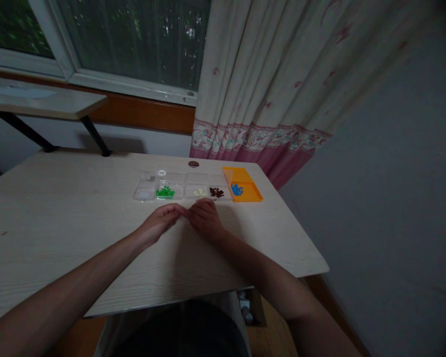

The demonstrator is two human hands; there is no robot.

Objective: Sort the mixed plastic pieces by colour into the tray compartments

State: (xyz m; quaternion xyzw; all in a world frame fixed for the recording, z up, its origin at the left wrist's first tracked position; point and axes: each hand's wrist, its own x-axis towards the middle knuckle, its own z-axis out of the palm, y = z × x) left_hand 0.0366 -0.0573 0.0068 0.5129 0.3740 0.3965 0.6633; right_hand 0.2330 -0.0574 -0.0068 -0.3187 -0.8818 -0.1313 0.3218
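Observation:
My left hand (pixel 160 221) and my right hand (pixel 205 217) meet at the fingertips just in front of a row of small clear plastic boxes. The left fingers are pressed together and the right fingers are curled in. Anything between them is hidden or too small to make out. Behind the hands, one clear box holds green pieces (pixel 165 192), another a few pale yellow pieces (pixel 199 192), and a third dark brown pieces (pixel 216 192). Blue pieces (pixel 237 189) lie in an orange box (pixel 250 192) at the row's right end. A clear box (pixel 145 194) stands at the left end.
The boxes stand on a pale wooden desk (pixel 78 213), with a round cable hole (pixel 194 164) behind them. A raised shelf (pixel 70 106) on black legs is at the back left. A curtain (pixel 260 114) hangs by the window, and a wall rises on the right.

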